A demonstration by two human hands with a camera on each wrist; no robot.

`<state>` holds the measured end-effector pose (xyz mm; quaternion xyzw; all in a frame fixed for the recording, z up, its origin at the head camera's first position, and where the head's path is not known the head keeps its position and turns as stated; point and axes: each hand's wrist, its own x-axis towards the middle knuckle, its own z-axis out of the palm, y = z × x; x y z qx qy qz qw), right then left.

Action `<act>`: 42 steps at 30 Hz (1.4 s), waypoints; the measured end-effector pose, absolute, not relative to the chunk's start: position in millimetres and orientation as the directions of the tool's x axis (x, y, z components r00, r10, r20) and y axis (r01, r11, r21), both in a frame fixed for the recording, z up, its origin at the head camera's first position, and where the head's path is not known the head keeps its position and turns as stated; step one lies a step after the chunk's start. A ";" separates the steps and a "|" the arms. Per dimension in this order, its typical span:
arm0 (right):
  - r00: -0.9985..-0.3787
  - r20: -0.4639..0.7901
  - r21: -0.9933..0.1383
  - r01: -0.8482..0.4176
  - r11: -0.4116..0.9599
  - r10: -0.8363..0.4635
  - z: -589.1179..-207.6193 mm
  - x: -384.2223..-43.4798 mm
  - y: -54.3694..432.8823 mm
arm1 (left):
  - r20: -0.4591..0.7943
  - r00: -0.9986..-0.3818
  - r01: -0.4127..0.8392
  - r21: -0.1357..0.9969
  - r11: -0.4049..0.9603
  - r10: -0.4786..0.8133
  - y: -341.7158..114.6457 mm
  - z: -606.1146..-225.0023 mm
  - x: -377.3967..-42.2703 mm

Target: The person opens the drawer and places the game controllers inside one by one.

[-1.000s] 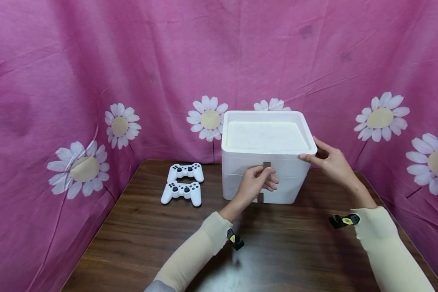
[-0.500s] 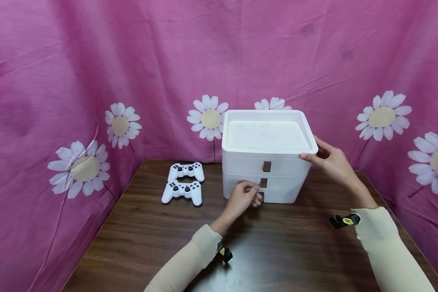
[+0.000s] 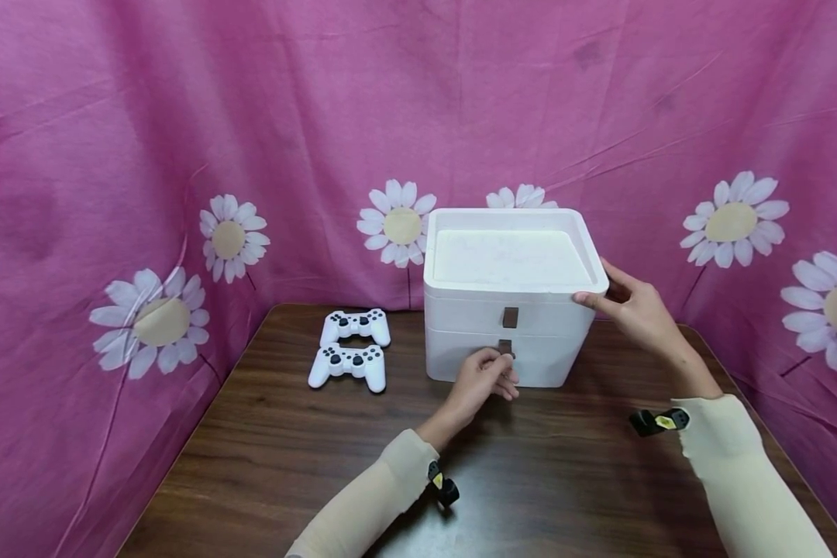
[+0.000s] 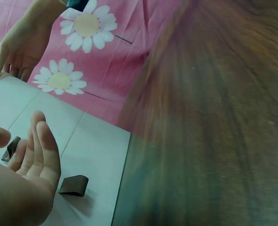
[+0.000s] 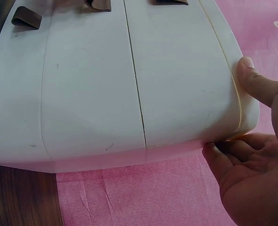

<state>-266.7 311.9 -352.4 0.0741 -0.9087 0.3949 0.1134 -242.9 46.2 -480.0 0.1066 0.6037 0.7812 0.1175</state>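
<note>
A white drawer box (image 3: 509,306) with brown pull tabs down its front stands toward the back of the table. My left hand (image 3: 480,384) is at its front, pinching the middle pull tab (image 4: 11,149) between thumb and forefinger, the other fingers extended. Below it, the lowest pull tab (image 4: 74,185) shows in the left wrist view, while the top pull tab (image 3: 511,318) is uncovered in the head view. My right hand (image 3: 631,310) grips the box's upper right corner, thumb on the front edge and fingers along the side. All drawers look closed.
Two white game controllers, a rear one (image 3: 354,327) and a front one (image 3: 349,367), lie left of the box on the brown wooden table (image 3: 272,465). A pink curtain with daisies (image 3: 321,139) hangs behind and at both sides.
My left hand dropped from near the top pull tab to low on the box front, then rose slightly rightward to the middle tab. My right hand has stayed at the corner.
</note>
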 end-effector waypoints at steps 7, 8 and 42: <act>-0.965 0.258 -0.713 -0.221 0.666 -0.044 -352.7 -265.9 311.8 | 0.023 -0.935 -0.066 0.969 -0.238 0.353 49.5 -476.1 -247.8; -0.965 0.258 -0.715 -0.222 0.663 -0.045 -352.9 -266.0 311.9 | 0.021 -0.935 -0.067 0.970 -0.234 0.353 49.6 -476.2 -247.9; -0.962 0.270 -0.704 -0.231 0.671 -0.047 -355.1 -265.4 311.1 | 0.030 -0.956 -0.040 0.972 -0.230 0.293 51.4 -475.9 -241.9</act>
